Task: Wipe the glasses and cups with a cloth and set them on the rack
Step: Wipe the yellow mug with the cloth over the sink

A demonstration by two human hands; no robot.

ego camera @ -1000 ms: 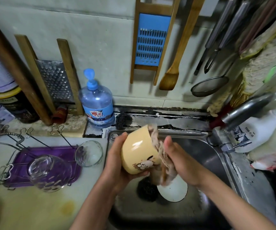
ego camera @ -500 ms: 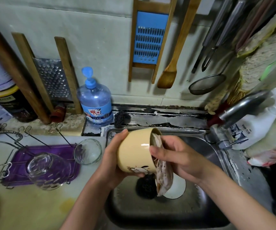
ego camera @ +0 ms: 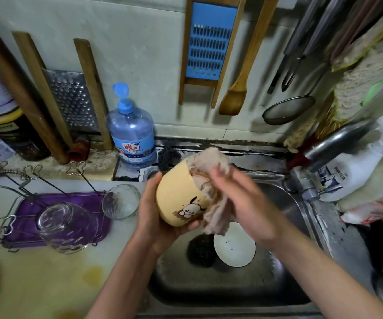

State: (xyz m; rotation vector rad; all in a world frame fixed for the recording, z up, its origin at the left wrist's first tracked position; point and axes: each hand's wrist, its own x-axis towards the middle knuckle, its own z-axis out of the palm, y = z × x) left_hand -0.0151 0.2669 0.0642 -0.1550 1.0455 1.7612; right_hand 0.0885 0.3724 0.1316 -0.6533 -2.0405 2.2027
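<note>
Your left hand (ego camera: 153,215) is wrapped around the pale yellow ceramic cup (ego camera: 179,199) with the cartoon dog, holding it tipped sideways right over the stainless steel sink (ego camera: 285,279). Your right hand (ego camera: 243,203), kinda blurry, grips the shaggy beige cloth (ego camera: 211,162) against the cup's mouth. Left of the sink on the table (ego camera: 36,284), the purple-trayed wire rack (ego camera: 24,217) has one clear glass tumbler (ego camera: 64,224) upside down on it.

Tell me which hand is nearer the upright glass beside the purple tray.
Left. The left hand grips the yellow cup just right of the glass; the right hand holds the cloth at the cup's mouth, farther right over the sink.
</note>
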